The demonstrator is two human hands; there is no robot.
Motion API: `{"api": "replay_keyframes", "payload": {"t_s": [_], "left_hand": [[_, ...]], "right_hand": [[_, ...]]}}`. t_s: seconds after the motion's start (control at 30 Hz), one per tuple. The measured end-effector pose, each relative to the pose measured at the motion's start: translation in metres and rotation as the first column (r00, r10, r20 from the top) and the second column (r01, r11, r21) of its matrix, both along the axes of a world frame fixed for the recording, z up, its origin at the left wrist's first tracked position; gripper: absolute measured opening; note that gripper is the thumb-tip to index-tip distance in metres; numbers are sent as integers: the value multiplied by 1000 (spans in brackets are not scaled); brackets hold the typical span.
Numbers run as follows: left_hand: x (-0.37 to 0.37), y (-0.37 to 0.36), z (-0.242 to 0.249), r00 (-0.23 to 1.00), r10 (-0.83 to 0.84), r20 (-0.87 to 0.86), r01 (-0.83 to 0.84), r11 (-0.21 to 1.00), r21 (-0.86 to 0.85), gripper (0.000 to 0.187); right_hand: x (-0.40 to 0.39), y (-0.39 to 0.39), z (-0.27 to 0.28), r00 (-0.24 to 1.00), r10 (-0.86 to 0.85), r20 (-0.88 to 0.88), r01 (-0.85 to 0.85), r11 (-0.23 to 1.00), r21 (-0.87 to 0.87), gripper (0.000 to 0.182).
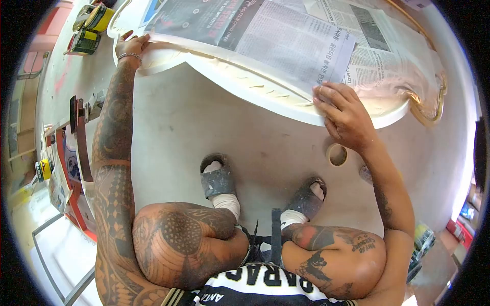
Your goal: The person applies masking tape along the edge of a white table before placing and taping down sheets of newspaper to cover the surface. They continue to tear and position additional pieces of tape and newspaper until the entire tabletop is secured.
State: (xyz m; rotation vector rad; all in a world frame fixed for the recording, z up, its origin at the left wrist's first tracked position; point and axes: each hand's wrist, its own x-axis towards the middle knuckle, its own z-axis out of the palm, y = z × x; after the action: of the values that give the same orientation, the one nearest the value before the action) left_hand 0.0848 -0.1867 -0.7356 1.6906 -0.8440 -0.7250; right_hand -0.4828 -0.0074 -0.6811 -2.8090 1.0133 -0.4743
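Note:
A curved white panel lies across the top of the view, its rim lined with wrinkled cream masking tape. Newspaper sheets cover its middle. At the panel's left end is my left hand, fingers apart, touching the corner of the newspaper and tape. My right hand is at the near edge, its fingers curled and pressed together on the newspaper's lower corner where it meets the tape. What lies under those fingertips is hidden.
On the floor beside my right forearm lies a tape roll. Paint cans stand at upper left. My slippered feet are below the panel. A red-framed stand is on the left; gold-coloured curved trim shows at the panel's right end.

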Motion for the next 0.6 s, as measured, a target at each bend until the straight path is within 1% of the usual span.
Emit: {"api": "replay_keyframes", "payload": {"t_s": [0.07,0.2,0.3,0.43,0.53,0.6], "left_hand": [[6,-1,0,1000,-8,-23,8,1000,-9,67],[-4,5,6,999,9,35,-8,1000,-18,68],[-4,6,6,1000,1,13,-1,1000,-21,68],[0,5,5,1000,-20,24,20,1000,3,67],[-1,4,4,1000,-16,24,17,1000,-19,67],[-3,6,5,1000,-9,26,10,1000,-24,67]], "right_hand": [[3,-2,1,1000,25,-9,-24,999,32,33],[2,-5,-3,999,32,19,-34,997,68,32],[7,-7,-5,998,49,33,-52,995,88,33],[14,-14,-4,993,114,16,-115,991,74,34],[20,-20,-8,989,145,21,-146,985,89,38],[28,-22,-7,989,148,-7,-147,985,87,41]]}}
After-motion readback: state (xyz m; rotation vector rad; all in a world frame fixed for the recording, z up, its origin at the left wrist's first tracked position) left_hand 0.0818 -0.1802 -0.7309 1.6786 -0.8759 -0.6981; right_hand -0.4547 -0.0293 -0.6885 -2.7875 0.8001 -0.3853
